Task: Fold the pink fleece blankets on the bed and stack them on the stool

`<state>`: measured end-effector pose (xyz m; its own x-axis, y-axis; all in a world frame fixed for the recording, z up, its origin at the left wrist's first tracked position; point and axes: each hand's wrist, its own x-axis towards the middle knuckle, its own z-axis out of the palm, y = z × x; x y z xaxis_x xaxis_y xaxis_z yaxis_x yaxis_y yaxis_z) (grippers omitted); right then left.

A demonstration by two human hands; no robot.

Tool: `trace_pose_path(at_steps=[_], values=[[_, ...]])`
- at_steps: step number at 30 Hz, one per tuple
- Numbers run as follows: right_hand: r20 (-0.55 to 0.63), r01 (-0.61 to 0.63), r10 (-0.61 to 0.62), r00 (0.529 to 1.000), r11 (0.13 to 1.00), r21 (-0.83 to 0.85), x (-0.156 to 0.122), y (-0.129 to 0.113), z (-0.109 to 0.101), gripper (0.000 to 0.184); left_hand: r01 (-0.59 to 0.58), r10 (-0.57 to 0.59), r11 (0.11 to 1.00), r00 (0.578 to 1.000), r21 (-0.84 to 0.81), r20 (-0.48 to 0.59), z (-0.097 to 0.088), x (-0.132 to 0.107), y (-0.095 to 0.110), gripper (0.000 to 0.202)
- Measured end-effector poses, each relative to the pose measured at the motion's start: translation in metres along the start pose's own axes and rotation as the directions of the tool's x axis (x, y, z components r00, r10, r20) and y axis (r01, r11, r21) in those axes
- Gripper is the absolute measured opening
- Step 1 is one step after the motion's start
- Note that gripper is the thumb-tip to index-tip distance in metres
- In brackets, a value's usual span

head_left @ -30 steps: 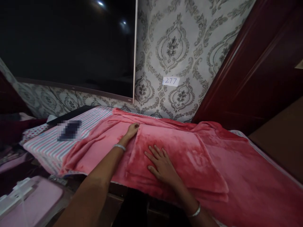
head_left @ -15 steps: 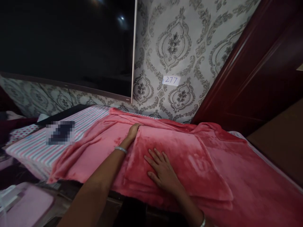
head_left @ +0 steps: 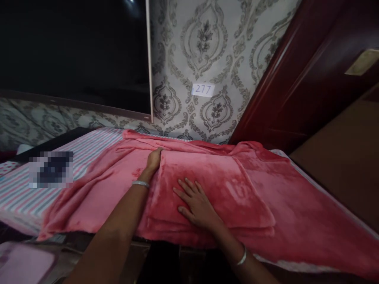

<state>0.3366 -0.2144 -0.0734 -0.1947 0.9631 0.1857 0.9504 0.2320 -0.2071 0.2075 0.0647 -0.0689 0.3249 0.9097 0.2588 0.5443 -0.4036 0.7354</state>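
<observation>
Blanket, plush and pinkish red, folded into a flat rectangular stack, lies directly beneath the spread fingers of the right hand and just beside the curled fingers of the left hand. The right palm rests flat on the stack, left of its middle, with the fingers wide apart and pointing toward the far left corner. At that corner the left hand touches the edge; its fingers are bent inward and narrow, but their tips are hidden, so whether they pinch any fabric I cannot tell. Layered folds show along the stack's near edge. Around it spreads a wide sheet of the same plush pinkish-red fabric, rumpled along its far edge and bunched in long creases at the left. Under that sheet, a cloth with pink, white and blue-grey stripes shows at the left, bearing a dark, pixelated object, well apart from both hands. A silver-coloured bracelet circles the left wrist, and a second silver-coloured bracelet sits on the right forearm.
</observation>
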Motion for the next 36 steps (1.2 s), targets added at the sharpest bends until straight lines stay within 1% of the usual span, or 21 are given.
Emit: trace_pose_path(at_steps=[4, 8, 10, 13, 16, 18, 19, 20, 21, 22, 24, 25, 26, 27, 28, 30, 31, 33, 36], values=[[0.007, -0.003, 0.003, 1.000, 1.000, 0.024, 0.001, 0.001, -0.003, 0.063, 0.031, -0.032, 0.999, 0.999, 0.031, 0.034, -0.002, 0.001, 0.007, 0.043], [-0.008, -0.001, 0.001, 1.000, 0.998, 0.058, 0.003, 0.002, -0.005, 0.064, -0.009, 0.004, 0.997, 0.998, 0.082, 0.061, -0.006, -0.003, 0.015, 0.043], [-0.038, 0.007, -0.005, 0.999, 0.997, 0.076, 0.004, 0.001, -0.006, 0.063, -0.044, 0.036, 0.993, 0.997, 0.110, 0.073, -0.011, -0.005, 0.019, 0.042], [-0.095, 0.025, -0.017, 0.995, 0.996, 0.088, 0.003, -0.002, -0.008, 0.061, -0.086, 0.075, 0.984, 0.994, 0.156, 0.079, -0.026, -0.008, 0.026, 0.042], [-0.141, 0.016, -0.005, 0.990, 0.997, 0.082, 0.003, -0.006, -0.013, 0.057, -0.111, 0.103, 0.972, 0.993, 0.206, 0.051, -0.038, -0.007, 0.041, 0.051], [-0.153, 0.027, -0.011, 0.988, 0.994, 0.103, 0.005, -0.005, -0.022, 0.055, -0.157, 0.149, 0.960, 0.988, 0.234, 0.052, -0.039, -0.008, 0.057, 0.056], [-0.165, 0.032, -0.011, 0.986, 0.991, 0.128, 0.006, -0.002, -0.028, 0.053, -0.191, 0.178, 0.948, 0.981, 0.252, 0.074, -0.036, -0.009, 0.067, 0.057], [-0.188, 0.022, 0.008, 0.982, 0.987, 0.157, 0.008, 0.003, -0.037, 0.050, -0.230, 0.208, 0.933, 0.972, 0.278, 0.109, -0.033, -0.010, 0.076, 0.057], [-0.218, -0.012, 0.053, 0.975, 0.983, 0.185, 0.010, 0.012, -0.047, 0.048, -0.266, 0.227, 0.909, 0.961, 0.319, 0.156, -0.028, -0.013, 0.086, 0.058], [-0.254, -0.072, 0.124, 0.959, 0.976, 0.204, 0.011, 0.023, -0.059, 0.048, -0.294, 0.231, 0.881, 0.951, 0.371, 0.206, -0.022, -0.015, 0.095, 0.058], [-0.322, -0.229, 0.290, 0.901, 0.949, 0.215, 0.012, 0.051, -0.084, 0.050, -0.312, 0.197, 0.825, 0.940, 0.471, 0.278, -0.012, -0.022, 0.110, 0.060], [-0.348, -0.304, 0.358, 0.867, 0.931, 0.201, 0.011, 0.067, -0.096, 0.052, -0.305, 0.170, 0.804, 0.941, 0.510, 0.294, -0.008, -0.026, 0.115, 0.060], [-0.357, -0.356, 0.402, 0.843, 0.915, 0.190, 0.010, 0.083, -0.106, 0.054, -0.287, 0.143, 0.791, 0.945, 0.540, 0.294, -0.004, -0.031, 0.119, 0.060], [-0.352, -0.434, 0.466, 0.812, 0.885, 0.171, 0.008, 0.099, -0.112, 0.055, -0.264, 0.117, 0.786, 0.951, 0.558, 0.285, -0.001, -0.036, 0.121, 0.060], [-0.332, -0.515, 0.532, 0.779, 0.845, 0.145, 0.006, 0.112, -0.116, 0.056, -0.243, 0.097, 0.784, 0.957, 0.572, 0.274, 0.003, -0.041, 0.121, 0.060], [-0.258, -0.644, 0.640, 0.724, 0.761, 0.078, 0.001, 0.134, -0.112, 0.056, -0.203, 0.052, 0.762, 0.966, 0.615, 0.254, 0.010, -0.053, 0.117, 0.063], [-0.216, -0.680, 0.672, 0.709, 0.732, 0.044, -0.002, 0.142, -0.106, 0.056, -0.187, 0.036, 0.744, 0.970, 0.641, 0.240, 0.013, -0.060, 0.114, 0.064], [-0.160, -0.698, 0.690, 0.706, 0.716, 0.007, -0.009, 0.153, -0.087, 0.055, -0.171, 0.031, 0.704, 0.977, 0.689, 0.211, 0.021, -0.073, 0.105, 0.066], [-0.165, -0.704, 0.695, 0.700, 0.710, 0.007, -0.019, 0.163, -0.060, 0.055, -0.165, 0.056, 0.678, 0.983, 0.716, 0.174, 0.030, -0.085, 0.095, 0.068]])
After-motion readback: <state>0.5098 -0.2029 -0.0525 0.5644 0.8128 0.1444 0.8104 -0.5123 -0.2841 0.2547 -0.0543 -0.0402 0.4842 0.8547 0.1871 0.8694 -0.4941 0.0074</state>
